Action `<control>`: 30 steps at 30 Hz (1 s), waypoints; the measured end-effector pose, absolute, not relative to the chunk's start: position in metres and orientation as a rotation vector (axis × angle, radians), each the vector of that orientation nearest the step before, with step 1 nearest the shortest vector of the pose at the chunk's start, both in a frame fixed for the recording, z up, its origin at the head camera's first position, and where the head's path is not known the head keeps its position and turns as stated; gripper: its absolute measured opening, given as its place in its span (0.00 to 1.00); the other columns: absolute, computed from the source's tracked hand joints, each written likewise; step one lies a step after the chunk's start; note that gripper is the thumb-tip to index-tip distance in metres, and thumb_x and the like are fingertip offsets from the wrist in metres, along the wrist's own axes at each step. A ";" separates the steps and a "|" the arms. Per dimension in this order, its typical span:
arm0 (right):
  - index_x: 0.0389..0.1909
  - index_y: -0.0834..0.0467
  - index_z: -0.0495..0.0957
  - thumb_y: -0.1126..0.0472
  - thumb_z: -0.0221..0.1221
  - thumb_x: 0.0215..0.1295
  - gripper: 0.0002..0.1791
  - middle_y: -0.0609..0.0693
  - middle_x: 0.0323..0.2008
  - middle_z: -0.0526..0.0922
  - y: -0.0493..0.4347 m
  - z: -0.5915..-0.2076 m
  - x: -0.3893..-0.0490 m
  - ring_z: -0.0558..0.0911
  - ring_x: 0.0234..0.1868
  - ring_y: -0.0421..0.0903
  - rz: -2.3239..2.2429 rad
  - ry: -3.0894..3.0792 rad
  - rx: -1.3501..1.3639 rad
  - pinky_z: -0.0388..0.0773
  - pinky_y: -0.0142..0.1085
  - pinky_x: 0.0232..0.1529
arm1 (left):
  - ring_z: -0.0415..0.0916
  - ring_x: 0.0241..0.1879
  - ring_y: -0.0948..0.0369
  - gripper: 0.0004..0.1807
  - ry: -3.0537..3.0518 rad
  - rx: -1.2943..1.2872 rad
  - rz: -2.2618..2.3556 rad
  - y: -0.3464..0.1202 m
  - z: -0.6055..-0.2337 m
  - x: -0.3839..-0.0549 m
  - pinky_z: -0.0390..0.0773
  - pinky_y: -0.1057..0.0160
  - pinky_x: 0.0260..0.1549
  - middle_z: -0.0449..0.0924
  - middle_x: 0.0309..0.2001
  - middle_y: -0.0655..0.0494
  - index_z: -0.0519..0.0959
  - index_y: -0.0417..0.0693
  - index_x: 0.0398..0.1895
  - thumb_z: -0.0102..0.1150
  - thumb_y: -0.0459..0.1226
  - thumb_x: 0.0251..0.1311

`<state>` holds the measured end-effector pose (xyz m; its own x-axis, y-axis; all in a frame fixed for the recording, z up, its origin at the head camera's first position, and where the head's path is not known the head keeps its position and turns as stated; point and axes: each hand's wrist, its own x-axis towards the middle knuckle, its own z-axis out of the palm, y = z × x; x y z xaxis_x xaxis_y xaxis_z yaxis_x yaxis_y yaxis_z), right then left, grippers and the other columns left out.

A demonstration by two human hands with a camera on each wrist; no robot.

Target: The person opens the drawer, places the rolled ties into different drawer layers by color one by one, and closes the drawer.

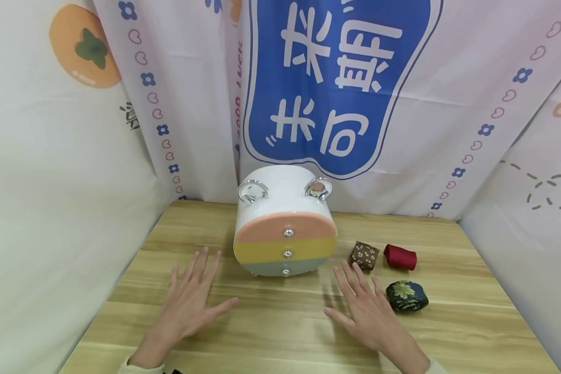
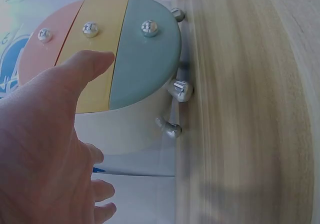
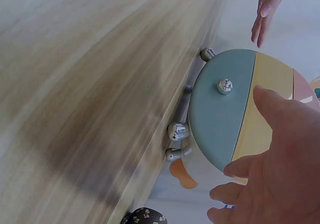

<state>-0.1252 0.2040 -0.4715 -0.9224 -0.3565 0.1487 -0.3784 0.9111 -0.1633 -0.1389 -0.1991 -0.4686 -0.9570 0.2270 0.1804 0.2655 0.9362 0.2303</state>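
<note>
A small oval drawer box [image 1: 286,244] with a white body and silver ring handles stands on the table. Its front has a pink, a yellow and a blue-green drawer, each with a silver knob. My left hand [image 1: 189,301] is spread with straight fingers at the box's left, holding nothing. On the other side, my right hand [image 1: 366,311] also has its fingers extended and grips nothing. Just past its fingertips lies a rolled brown tie [image 1: 364,255] with small flowers. Beside its knuckles is a rolled dark tie [image 1: 406,296] with a green leaf, and behind that a rolled red tie [image 1: 400,257].
The wood-grain table [image 1: 280,327] has printed cloth on three sides. Right behind the box hangs the back curtain [image 1: 205,104] with its blue panel. Short silver feet [image 2: 181,90] hold the box off the tabletop.
</note>
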 end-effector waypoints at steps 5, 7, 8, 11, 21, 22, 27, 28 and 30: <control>0.85 0.54 0.52 0.31 0.54 0.75 0.49 0.54 0.85 0.51 0.204 -0.471 -0.126 0.55 0.85 0.61 0.276 -2.960 0.558 0.53 0.70 0.80 | 0.40 0.85 0.38 0.60 -2.947 -0.395 -0.455 -0.201 -0.471 -0.139 0.46 0.28 0.80 0.38 0.87 0.40 0.45 0.51 0.88 0.57 0.71 0.64; 0.85 0.54 0.54 0.32 0.54 0.75 0.48 0.54 0.85 0.53 0.204 -0.471 -0.128 0.56 0.85 0.60 0.288 -2.955 0.556 0.55 0.69 0.80 | 0.41 0.85 0.38 0.60 -2.941 -0.407 -0.492 -0.202 -0.472 -0.141 0.49 0.30 0.80 0.39 0.87 0.40 0.46 0.48 0.87 0.59 0.70 0.64; 0.84 0.55 0.55 0.33 0.55 0.75 0.47 0.54 0.84 0.55 0.203 -0.470 -0.129 0.57 0.84 0.60 0.299 -2.950 0.557 0.57 0.69 0.80 | 0.41 0.85 0.38 0.60 -2.936 -0.414 -0.512 -0.202 -0.472 -0.142 0.51 0.31 0.80 0.40 0.86 0.39 0.45 0.46 0.87 0.59 0.69 0.65; 0.83 0.56 0.58 0.36 0.58 0.75 0.46 0.56 0.83 0.60 0.201 -0.466 -0.133 0.62 0.83 0.60 0.369 -2.924 0.552 0.62 0.65 0.79 | 0.44 0.85 0.39 0.60 -2.920 -0.430 -0.576 -0.202 -0.471 -0.147 0.56 0.34 0.80 0.42 0.87 0.40 0.45 0.42 0.87 0.59 0.68 0.66; 0.59 0.57 0.84 0.45 0.69 0.69 0.25 0.53 0.55 0.90 0.175 -0.441 -0.151 0.88 0.56 0.53 0.620 -2.695 0.563 0.88 0.50 0.58 | 0.50 0.83 0.36 0.59 -2.927 -0.398 -0.829 -0.195 -0.440 -0.173 0.55 0.32 0.79 0.43 0.86 0.42 0.42 0.46 0.88 0.55 0.69 0.68; 0.56 0.57 0.85 0.46 0.70 0.68 0.23 0.52 0.52 0.90 0.172 -0.438 -0.152 0.89 0.54 0.51 0.636 -2.665 0.565 0.89 0.48 0.56 | 0.50 0.82 0.35 0.59 -2.920 -0.398 -0.847 -0.194 -0.436 -0.176 0.56 0.32 0.79 0.44 0.86 0.42 0.42 0.47 0.88 0.56 0.68 0.68; 0.47 0.57 0.87 0.48 0.72 0.66 0.18 0.49 0.40 0.91 0.152 -0.423 -0.161 0.90 0.41 0.44 0.712 -2.518 0.598 0.90 0.38 0.43 | 0.51 0.82 0.35 0.61 -2.881 -0.410 -0.948 -0.191 -0.422 -0.193 0.56 0.31 0.78 0.45 0.86 0.42 0.42 0.49 0.88 0.63 0.65 0.65; 0.45 0.57 0.87 0.48 0.73 0.65 0.17 0.49 0.39 0.91 0.149 -0.420 -0.162 0.89 0.39 0.44 0.731 -2.494 0.604 0.89 0.36 0.41 | 0.50 0.82 0.35 0.61 -2.881 -0.409 -0.956 -0.190 -0.420 -0.196 0.56 0.30 0.78 0.45 0.86 0.43 0.41 0.51 0.88 0.64 0.66 0.64; 0.43 0.58 0.87 0.50 0.74 0.64 0.16 0.50 0.37 0.91 0.141 -0.416 -0.166 0.89 0.36 0.44 0.762 -2.454 0.616 0.88 0.35 0.38 | 0.50 0.83 0.35 0.63 -2.881 -0.402 -0.975 -0.188 -0.418 -0.201 0.56 0.29 0.78 0.45 0.87 0.45 0.41 0.54 0.88 0.65 0.67 0.62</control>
